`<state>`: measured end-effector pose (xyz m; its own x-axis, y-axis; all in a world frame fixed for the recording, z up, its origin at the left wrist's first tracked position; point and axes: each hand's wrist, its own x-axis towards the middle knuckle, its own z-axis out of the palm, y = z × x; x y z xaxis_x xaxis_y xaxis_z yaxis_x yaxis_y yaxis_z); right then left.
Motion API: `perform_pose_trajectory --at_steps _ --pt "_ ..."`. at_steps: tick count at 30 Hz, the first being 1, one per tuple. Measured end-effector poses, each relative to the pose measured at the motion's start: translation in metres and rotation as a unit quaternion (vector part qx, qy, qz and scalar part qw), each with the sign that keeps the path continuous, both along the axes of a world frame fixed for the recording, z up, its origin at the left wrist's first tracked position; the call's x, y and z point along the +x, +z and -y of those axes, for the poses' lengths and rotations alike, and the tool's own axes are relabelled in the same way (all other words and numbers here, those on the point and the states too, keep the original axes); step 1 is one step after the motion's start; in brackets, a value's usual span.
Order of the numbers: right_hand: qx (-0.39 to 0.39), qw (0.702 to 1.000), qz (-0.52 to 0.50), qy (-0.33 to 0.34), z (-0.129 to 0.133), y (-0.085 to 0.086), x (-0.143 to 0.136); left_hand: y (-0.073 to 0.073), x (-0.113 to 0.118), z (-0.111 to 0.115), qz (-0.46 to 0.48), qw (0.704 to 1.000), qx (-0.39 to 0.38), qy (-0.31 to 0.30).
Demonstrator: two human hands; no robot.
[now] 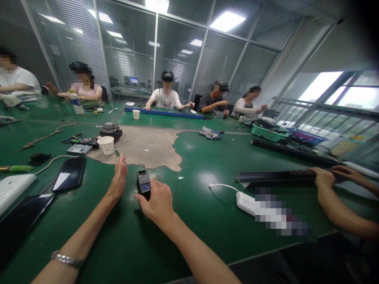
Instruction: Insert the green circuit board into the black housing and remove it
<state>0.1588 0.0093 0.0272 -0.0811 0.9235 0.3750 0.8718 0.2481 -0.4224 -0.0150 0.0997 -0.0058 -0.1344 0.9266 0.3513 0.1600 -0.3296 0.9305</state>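
My right hand [160,199] is around the near right side of a small black box-shaped device [144,182], its thumb at the front and its fingers on the right side. The device has a grey top with dark slots and a bluish panel, and looks upright on the green table [195,228]. Whether its base is lifted is hard to see. To the left, apart from the device, my left hand [120,173] is raised with fingers stretched out and holds nothing. Just beyond it stand a paper cup [106,145] and a small green circuit board [117,152].
Electronic parts [79,148] lie past the cup. Two dark phone-like slabs [69,173] and a white box [14,191] are at left. At right, another person's hands hold a long black strip [272,177], near a white power strip [245,202]. Several people sit across the table.
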Motion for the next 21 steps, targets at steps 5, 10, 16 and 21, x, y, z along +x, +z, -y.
perform_pose_trajectory --at_steps 5,10,16,21 --pt "0.013 0.999 -0.031 -0.013 0.001 0.002 0.004 0.001 0.001 0.001 0.012 1.0 -0.004 -0.003" --pt "-0.013 1.0 -0.022 -0.017 0.001 0.001 0.005 0.0 0.002 0.001 -0.008 1.0 -0.006 -0.01" --pt "0.008 0.999 -0.05 -0.006 0.0 0.005 0.003 0.0 0.004 0.002 -0.013 1.0 -0.003 -0.008" --pt "0.033 0.995 -0.095 -0.014 -0.003 0.021 0.012 0.004 0.004 0.004 -0.022 0.999 -0.013 -0.019"
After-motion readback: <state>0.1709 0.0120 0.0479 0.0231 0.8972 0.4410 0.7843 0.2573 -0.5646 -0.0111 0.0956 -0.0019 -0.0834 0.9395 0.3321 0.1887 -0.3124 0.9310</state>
